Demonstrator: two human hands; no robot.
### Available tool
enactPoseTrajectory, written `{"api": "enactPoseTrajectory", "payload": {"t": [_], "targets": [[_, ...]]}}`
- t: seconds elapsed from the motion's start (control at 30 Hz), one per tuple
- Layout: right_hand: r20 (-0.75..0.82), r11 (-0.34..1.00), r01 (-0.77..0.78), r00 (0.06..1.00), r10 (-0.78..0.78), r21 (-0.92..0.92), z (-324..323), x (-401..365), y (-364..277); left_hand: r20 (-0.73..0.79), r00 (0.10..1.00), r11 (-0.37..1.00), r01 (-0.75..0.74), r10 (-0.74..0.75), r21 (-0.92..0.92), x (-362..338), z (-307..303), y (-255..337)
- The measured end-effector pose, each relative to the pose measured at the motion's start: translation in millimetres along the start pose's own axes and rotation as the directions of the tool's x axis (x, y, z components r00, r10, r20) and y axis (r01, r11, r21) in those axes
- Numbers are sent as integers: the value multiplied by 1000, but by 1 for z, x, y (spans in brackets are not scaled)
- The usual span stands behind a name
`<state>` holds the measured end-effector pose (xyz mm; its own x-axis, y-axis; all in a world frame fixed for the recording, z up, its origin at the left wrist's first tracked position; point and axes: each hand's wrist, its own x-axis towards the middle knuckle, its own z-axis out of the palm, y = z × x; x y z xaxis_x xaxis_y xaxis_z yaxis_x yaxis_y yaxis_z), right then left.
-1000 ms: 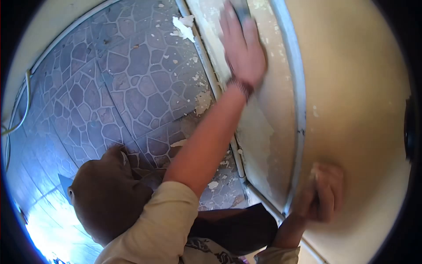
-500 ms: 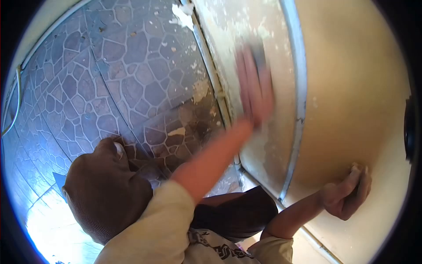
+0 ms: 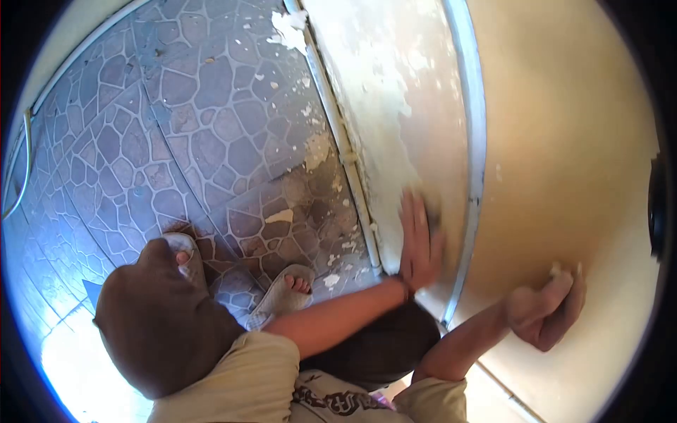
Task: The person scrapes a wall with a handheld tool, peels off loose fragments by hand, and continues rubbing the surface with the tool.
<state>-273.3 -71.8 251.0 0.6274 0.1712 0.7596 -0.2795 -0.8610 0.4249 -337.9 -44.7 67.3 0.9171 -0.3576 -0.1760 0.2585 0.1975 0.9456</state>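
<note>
My left hand (image 3: 421, 243) lies against the lower wall panel (image 3: 381, 99), fingers pointing up. Beneath its fingers shows the edge of a dark grey piece of what looks like sandpaper (image 3: 434, 217), pressed to the wall; the palm hides most of it, and motion blurs it. Patches of pale, worn paint mark the panel. Farther right, my right hand (image 3: 546, 310) rests at the yellow-beige wall (image 3: 557, 141) with its fingers curled in and fingertips whitish. Nothing shows in it.
A pale blue strip (image 3: 478, 141) divides the two wall surfaces. Along the wall's foot runs a pipe (image 3: 343, 141). Paint flakes (image 3: 280, 216) litter the stone-patterned floor (image 3: 211, 77). My brown-clad knee (image 3: 155, 317) and sandalled foot (image 3: 289, 290) are at lower left.
My left hand has slid down the panel with the sandpaper, toward my knees. My right hand has hardly moved. My sandalled feet show more clearly now.
</note>
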Motion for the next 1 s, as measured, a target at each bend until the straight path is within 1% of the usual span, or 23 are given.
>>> {"api": "enactPoseTrajectory", "payload": {"t": [0.03, 0.1, 0.17, 0.2, 0.23, 0.33, 0.37, 0.4, 0.47, 0.5, 0.53, 0.57, 0.6, 0.63, 0.67, 0.73, 0.77, 0.8, 0.83, 0.87, 0.93, 0.97, 1.0], "targets": [[-28, 992, -37, 999, 40, 119, 3, -1, 0, -32, 998, 998, -60, 61, 14, 15, 0, -2], [31, 986, -27, 999, 22, 167, -4, -6, 5, -40, 990, 990, -130, 132, 53, 30, -8, -9], [67, 974, -26, 998, 11, 225, -8, -9, 8, -169, 982, 995, -79, 89, 64, 120, -28, 10], [72, 965, -25, 997, 6, 261, -8, -9, 8, -229, 968, 994, -105, 108, 26, 173, -43, 17], [91, 956, -27, 996, 1, 291, -13, -10, 8, -280, 954, 993, -119, 111, -14, 196, -50, 20], [72, 983, 27, 997, -40, 179, -6, -5, 3, -193, 981, 999, -41, 34, -33, 124, -31, 19], [76, 988, -30, 997, 19, 154, -3, -3, 0, -131, 990, 999, -53, 51, -6, 62, -14, 10], [32, 986, -48, 999, 43, 162, -1, -4, -1, -72, 995, 997, -71, 73, 24, 15, 0, -2], [-44, 982, -85, 995, 94, 170, 4, -9, 0, -27, 995, 995, -95, 96, 41, 24, -4, -9], [-30, 980, -71, 997, 78, 185, 2, -10, 0, 21, 997, 996, -80, 79, 43, 16, -9, -10], [-6, 980, -58, 998, 60, 192, -2, -10, 1, -36, 992, 990, -115, 118, 81, 57, -18, -9], [-6, 979, -41, 999, 43, 198, -2, -11, 2, -161, 972, 981, -154, 173, 120, 110, -24, -4], [26, 975, -34, 999, 29, 220, 1, -13, 1, -255, 950, 974, -139, 183, 179, 167, -38, 3], [69, 973, -24, 998, 8, 229, -2, -13, 0, -315, 927, 974, -157, 202, 162, 219, -52, 6], [142, 970, -23, 990, -12, 242, -12, -11, -1, -193, 979, 983, -96, 64, -159, 241, -79, 39], [233, 977, -57, 972, 7, 206, -18, -2, -3, -196, 980, 997, -45, 32, -63, 190, -53, 20], [188, 977, -64, 982, 25, 204, -11, -2, -3, -230, 971, 998, -62, 60, -1, 166, -42, 10], [141, 974, -69, 989, 39, 214, -4, -1, -7, -120, 992, 1000, 29, -28, 10, 105, -25, 2], [85, 974, -71, 995, 54, 215, 1, -2, -8, -57, 997, 999, 44, -43, 21, 36, -4, -8], [60, 969, -66, 997, 53, 237, 6, -2, -6, 60, 991, 986, 114, -122, 120, -13, -1, 6], [41, 965, -61, 998, 53, 254, 5, -6, -3, -1, 999, 998, -53, 53, 44, 10, -5, -10], [56, 977, -37, 998, 26, 211, 3, -9, -2, -8, 994, 994, -113, 113, 2, 14, -4, -17], [104, 971, -17, 995, -9, 240, -5, -8, 1, -91, 989, 994, -112, 112, 7, 55, -10, -9]]}}
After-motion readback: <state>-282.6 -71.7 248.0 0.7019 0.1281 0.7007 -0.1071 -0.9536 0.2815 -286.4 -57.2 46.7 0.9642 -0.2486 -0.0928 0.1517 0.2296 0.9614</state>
